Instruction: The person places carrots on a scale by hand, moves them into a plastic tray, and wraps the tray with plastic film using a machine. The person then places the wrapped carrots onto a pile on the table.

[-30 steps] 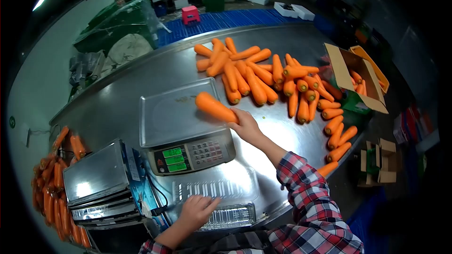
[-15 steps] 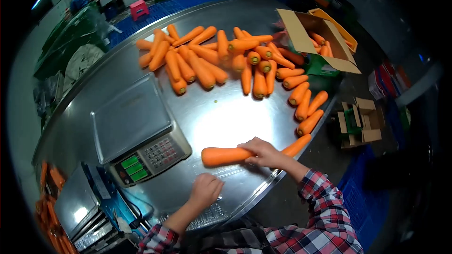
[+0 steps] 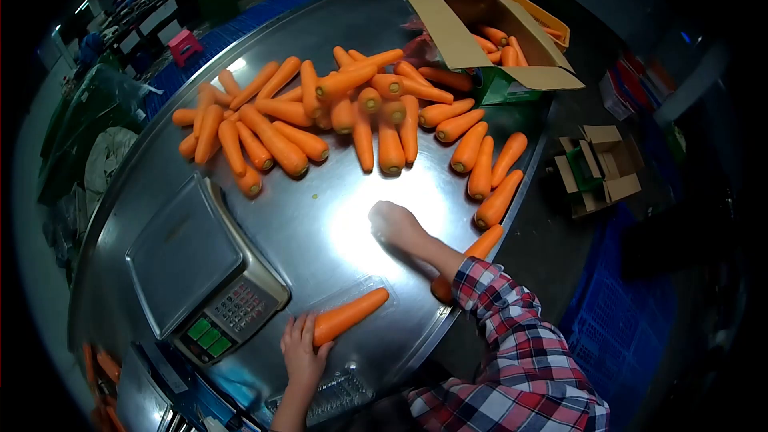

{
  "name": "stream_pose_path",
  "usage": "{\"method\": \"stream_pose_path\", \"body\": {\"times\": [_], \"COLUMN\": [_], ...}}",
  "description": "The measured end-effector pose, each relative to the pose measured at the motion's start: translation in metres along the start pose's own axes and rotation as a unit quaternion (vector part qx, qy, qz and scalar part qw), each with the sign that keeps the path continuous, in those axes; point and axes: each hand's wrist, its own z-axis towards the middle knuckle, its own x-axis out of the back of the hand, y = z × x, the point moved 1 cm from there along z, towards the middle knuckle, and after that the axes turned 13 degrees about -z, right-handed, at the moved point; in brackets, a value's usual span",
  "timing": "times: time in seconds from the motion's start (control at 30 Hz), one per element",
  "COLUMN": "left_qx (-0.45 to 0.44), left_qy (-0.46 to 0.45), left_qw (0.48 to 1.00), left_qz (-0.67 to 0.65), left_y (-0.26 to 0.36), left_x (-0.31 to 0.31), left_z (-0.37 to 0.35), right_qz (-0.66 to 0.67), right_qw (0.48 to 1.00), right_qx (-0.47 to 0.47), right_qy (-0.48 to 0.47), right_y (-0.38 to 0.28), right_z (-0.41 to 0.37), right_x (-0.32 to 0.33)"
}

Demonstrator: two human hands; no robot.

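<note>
One carrot point(image 3: 350, 316) lies near the table's front edge, on or beside a clear plastic tray. My left hand point(image 3: 302, 348) rests at its thick end, fingers spread and touching it. Over the bright middle of the metal table is my right hand point(image 3: 396, 228), its fingers curled together; whether they hold anything is hidden. Beyond it, many carrots point(image 3: 272, 140) are heaped across the table. A curved row of carrots point(image 3: 482, 168) runs down the right side, and my right forearm partly covers a carrot at the edge.
A scale point(image 3: 212, 272) with a flat metal pan stands at the left. An open cardboard box point(image 3: 544, 76) with carrots is at the back right. Another open box point(image 3: 612, 164) sits on the floor at the right. More carrots are at the lower left.
My right hand has let go of the carrot and moved forward over the table. My left hand has opened and now touches that carrot, which has turned. The view has shifted right.
</note>
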Motion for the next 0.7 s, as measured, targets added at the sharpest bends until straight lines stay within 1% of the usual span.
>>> {"method": "stream_pose_path", "body": {"times": [0.03, 0.1, 0.13, 0.2, 0.23, 0.27, 0.37, 0.4, 0.5, 0.53, 0.6, 0.63, 0.67, 0.7], "left_qx": [0.017, 0.026, 0.032, 0.026, 0.024, 0.03, 0.038, 0.038, 0.037, 0.038, 0.06, 0.069, 0.068, 0.066], "left_qy": [-0.001, -0.01, -0.014, -0.01, -0.008, -0.013, -0.023, -0.023, -0.023, -0.022, -0.017, -0.016, -0.019, -0.022], "left_qw": [1.0, 0.999, 0.999, 0.999, 0.999, 0.999, 0.998, 0.998, 0.998, 0.998, 0.996, 0.995, 0.995, 0.996], "left_qz": [-0.022, -0.026, -0.028, -0.034, -0.036, -0.041, -0.046, -0.042, -0.044, -0.047, -0.063, -0.072, -0.067, -0.062], "left_y": [-0.003, -0.004, -0.003, -0.002, -0.003, -0.004, -0.007, -0.005, -0.005, -0.006, -0.002, 0.0, 0.0, -0.002], "left_x": [-0.003, -0.003, -0.002, 0.0, 0.001, 0.0, 0.0, 0.0, 0.001, 0.001, 0.003, 0.002, 0.002, 0.001], "left_z": [0.0, -0.001, -0.001, 0.0, 0.0, 0.0, 0.002, 0.002, 0.002, 0.002, 0.003, 0.003, 0.003, 0.002], "right_qz": [0.1, 0.02, 0.012, 0.123, 0.239, 0.294, 0.371, 0.343, 0.265, 0.355, 0.522, 0.521, 0.462, 0.423], "right_qw": [0.989, 0.98, 0.976, 0.951, 0.91, 0.89, 0.86, 0.872, 0.892, 0.871, 0.798, 0.802, 0.836, 0.844], "right_qx": [-0.104, -0.088, -0.089, -0.159, -0.226, -0.268, -0.329, -0.332, -0.289, -0.291, -0.292, -0.29, -0.294, -0.316], "right_qy": [0.016, 0.18, 0.199, 0.237, 0.252, 0.222, 0.123, 0.107, 0.225, 0.175, 0.072, 0.031, -0.036, -0.091], "right_y": [0.002, 0.055, 0.097, 0.104, 0.08, 0.084, 0.087, 0.082, 0.081, 0.082, 0.078, 0.066, 0.064, 0.047], "right_z": [0.003, 0.021, 0.032, 0.044, 0.045, 0.058, 0.093, 0.097, 0.095, 0.089, 0.063, 0.045, 0.031, 0.012], "right_x": [0.015, 0.003, -0.006, 0.01, 0.03, 0.035, 0.046, 0.049, 0.044, 0.043, 0.046, 0.043, 0.037, 0.044]}}
